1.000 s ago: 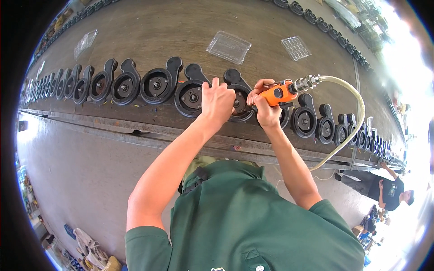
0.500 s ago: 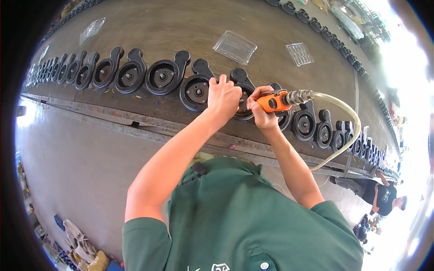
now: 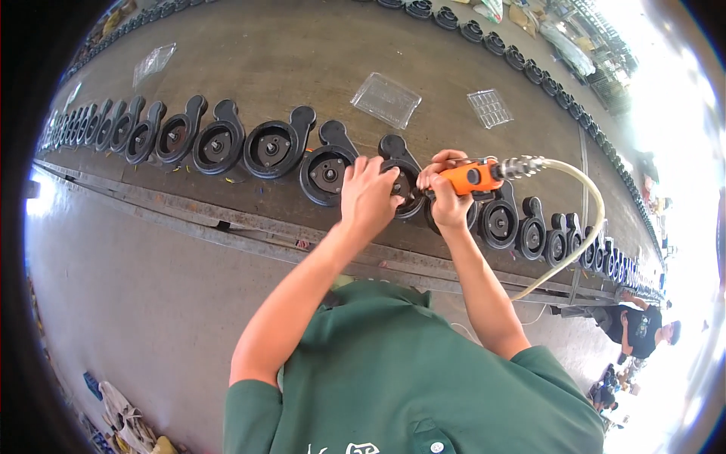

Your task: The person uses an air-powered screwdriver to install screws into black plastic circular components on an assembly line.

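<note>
Both hands are sitting slightly lower on the bench than before. The left hand [image 3: 368, 198] is pressing flat on a black pump housing [image 3: 399, 181] (partly hiding it), while the right hand [image 3: 448, 198] is clamping an orange air tool [image 3: 473, 177], its hose [image 3: 590, 227] looping over neighbouring housings [image 3: 272, 147]; clear trays [image 3: 386, 99] are lying behind.

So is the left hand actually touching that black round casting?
Touching. The head view shows the left hand pressed on the black casting, fingers overlapping its rim.
</note>
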`<state>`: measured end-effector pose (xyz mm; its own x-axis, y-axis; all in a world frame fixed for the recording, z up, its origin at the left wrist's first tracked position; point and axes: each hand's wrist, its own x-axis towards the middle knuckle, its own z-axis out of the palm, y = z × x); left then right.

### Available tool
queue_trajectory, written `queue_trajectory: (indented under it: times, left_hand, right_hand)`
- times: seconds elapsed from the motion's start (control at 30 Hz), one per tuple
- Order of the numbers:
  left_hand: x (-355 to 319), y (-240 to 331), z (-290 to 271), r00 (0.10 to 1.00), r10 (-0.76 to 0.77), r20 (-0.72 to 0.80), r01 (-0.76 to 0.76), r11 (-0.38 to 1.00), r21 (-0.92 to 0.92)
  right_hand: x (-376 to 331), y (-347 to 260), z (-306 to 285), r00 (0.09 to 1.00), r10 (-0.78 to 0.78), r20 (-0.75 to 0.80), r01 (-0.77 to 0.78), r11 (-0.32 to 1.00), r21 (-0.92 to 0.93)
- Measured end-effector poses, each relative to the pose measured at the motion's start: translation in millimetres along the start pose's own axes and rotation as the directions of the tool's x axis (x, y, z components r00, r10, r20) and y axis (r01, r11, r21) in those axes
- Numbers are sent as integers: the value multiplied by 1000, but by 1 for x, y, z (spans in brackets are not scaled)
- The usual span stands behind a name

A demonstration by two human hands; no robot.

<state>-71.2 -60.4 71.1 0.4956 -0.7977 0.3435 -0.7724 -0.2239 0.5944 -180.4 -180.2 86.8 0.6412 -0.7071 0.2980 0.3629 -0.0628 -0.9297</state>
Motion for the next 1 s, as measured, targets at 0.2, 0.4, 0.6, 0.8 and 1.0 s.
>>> queue_trajectory:
  times: [0.2,0.4,0.6,0.8,1.0]
  left_hand:
    - [-71,40,21,706,-672,223,674,539,-505]
    - [-40,20,46,426,-731,533,771,-15,-637]
    - [-24,5,67,462,-730,504,726,-15,-687]
    - [-27,-6,85,479,-737,477,706,1,-708]
    - [-27,-5,83,506,-740,444,693,43,-720]
  right_hand:
    - [28,19,-6,996,27,-87,-25,999,32]
    - [34,30,-8,997,8,-72,-5,999,41]
    - [36,29,-6,997,25,-76,-20,998,62]
    - [38,29,-7,999,6,-48,-3,997,73]
    - [38,30,-7,998,29,-48,-25,997,78]
